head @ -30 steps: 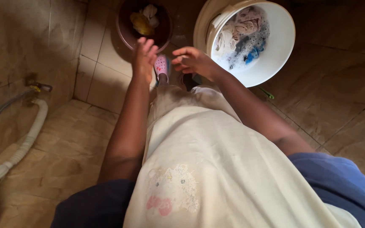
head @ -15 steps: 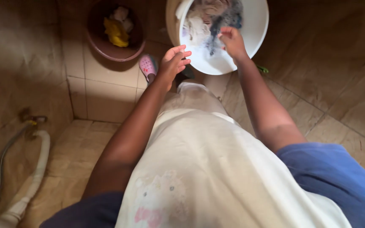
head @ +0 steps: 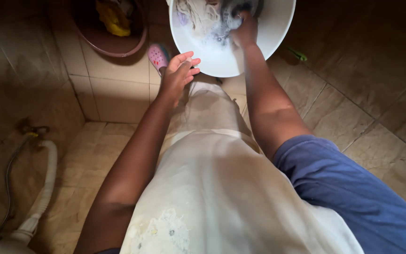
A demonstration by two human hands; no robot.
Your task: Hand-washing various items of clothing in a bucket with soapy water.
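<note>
A white plastic basin (head: 269, 35) stands on the tiled floor at the top, filled with soapy water and wet clothes (head: 198, 14). My right hand (head: 245, 30) reaches down into the basin and rests on a dark wet cloth (head: 238, 9) in the suds; whether its fingers grip the cloth is hidden. Just outside the basin's near rim hovers my left hand (head: 177, 73), fingers spread, holding nothing. A cream apron covers my front below both arms.
A brown basin (head: 118, 42) holding a yellow cloth (head: 111, 16) stands at the upper left. A pink clog (head: 157, 55) shows beside it. A white corrugated hose (head: 41, 188) and a tap (head: 31, 131) are on the left wall. A green item (head: 297, 54) lies right of the white basin.
My right hand has gone from above the basin's rim down into the soapy clothes. My left hand has shifted from the brown basin toward the white one. The view has tilted downward.
</note>
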